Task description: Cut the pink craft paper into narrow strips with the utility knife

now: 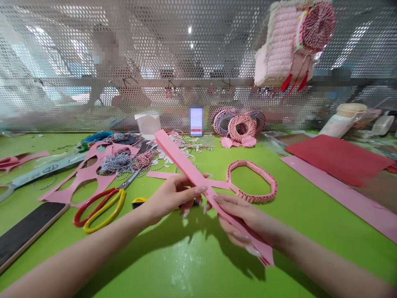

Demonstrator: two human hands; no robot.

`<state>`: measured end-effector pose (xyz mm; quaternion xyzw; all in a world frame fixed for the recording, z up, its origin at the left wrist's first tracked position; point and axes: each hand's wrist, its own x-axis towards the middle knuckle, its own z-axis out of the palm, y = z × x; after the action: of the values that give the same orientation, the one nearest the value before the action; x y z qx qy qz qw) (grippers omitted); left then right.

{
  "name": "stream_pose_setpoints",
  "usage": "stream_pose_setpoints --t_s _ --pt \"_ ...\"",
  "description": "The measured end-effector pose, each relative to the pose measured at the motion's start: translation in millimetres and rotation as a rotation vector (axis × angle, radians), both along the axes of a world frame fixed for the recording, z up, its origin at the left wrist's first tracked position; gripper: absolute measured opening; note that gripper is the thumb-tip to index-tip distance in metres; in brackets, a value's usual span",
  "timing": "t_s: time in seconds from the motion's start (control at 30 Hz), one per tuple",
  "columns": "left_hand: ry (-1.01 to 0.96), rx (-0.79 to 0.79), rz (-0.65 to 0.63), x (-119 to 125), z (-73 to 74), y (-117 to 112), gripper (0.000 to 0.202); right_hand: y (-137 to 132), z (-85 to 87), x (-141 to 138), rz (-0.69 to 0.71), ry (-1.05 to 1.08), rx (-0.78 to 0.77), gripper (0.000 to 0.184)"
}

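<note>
Above the green table, both hands grip one long folded strip of pink paper (177, 156) that runs slantwise from upper left to lower right. My left hand (173, 193) pinches it near the middle, thumb on top. Farther down, my right hand (245, 217) wraps round its lower part, where several layers show at the end. Behind the hands lies a flat pink strip (218, 183), partly hidden by them. It reaches to a pink ring with a cord-wrapped edge (273, 188). A yellow and black tool (139, 202), perhaps a cutter, is mostly covered by my left hand.
Red and yellow scissors (105, 211), a dark phone (26, 229), cut-out pink sheet (107, 182) and cord bundles (114, 162) lie left. Red sheets (338, 159) and a bottle (341, 120) are right. Woven rings (242, 127) and a lit phone (196, 121) stand by the perforated screen.
</note>
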<state>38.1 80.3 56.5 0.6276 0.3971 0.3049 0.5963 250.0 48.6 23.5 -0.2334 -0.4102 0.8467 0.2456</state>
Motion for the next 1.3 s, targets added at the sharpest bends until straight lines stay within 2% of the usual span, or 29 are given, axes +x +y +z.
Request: stream_pose_setpoints --t_s 0.1,0.17,0.27,0.37,0.5,0.73,0.83,0.93,1.0,1.07,1.17,1.3 --pt "-0.011 -0.020 -0.009 1 -1.8 -1 0.052 1 -4.4 0 0.109 0.090 -0.036 0.029" --pt "-0.013 -0.020 0.003 3 -2.8 -3 0.049 -1 -6.3 -3 0.125 0.077 0.018 0.037" --pt "0.000 -0.004 0.051 6 -3.0 -7 0.041 -2 -5.9 -8 -0.022 -0.095 0.216 0.053" --pt "0.037 -0.004 0.072 9 -2.2 -11 0.033 -2 -4.3 -11 -0.185 -0.252 0.316 0.051" --pt "0.063 -0.026 0.064 10 -1.3 -12 0.031 0 -5.7 -11 -0.207 -0.271 0.301 0.050" --pt "0.064 -0.038 0.012 6 -5.5 -7 0.033 -1 -3.4 -10 -0.202 -0.162 0.150 0.044" --pt "0.068 -0.059 0.003 4 -5.8 -5 0.033 0 0.6 -9 -0.209 -0.148 0.162 0.041" --pt "0.079 -0.098 0.008 2 -3.4 -4 0.033 -1 4.3 -7 -0.195 -0.228 0.190 0.047" --pt "0.094 -0.124 0.035 1 -2.1 -4 0.030 -2 6.2 -6 -0.212 -0.363 0.308 0.050" --pt "0.125 -0.139 0.080 2 -2.4 -4 0.029 -4 7.5 -5 -0.239 -0.542 0.541 0.050" --pt "0.207 -0.108 0.120 5 -5.8 -6 0.039 -3 9.6 -3 -0.250 -0.793 0.871 0.048" --pt "0.393 0.020 0.061 6 -7.1 -9 0.047 5 17.6 5 -0.199 -0.886 1.019 0.034"
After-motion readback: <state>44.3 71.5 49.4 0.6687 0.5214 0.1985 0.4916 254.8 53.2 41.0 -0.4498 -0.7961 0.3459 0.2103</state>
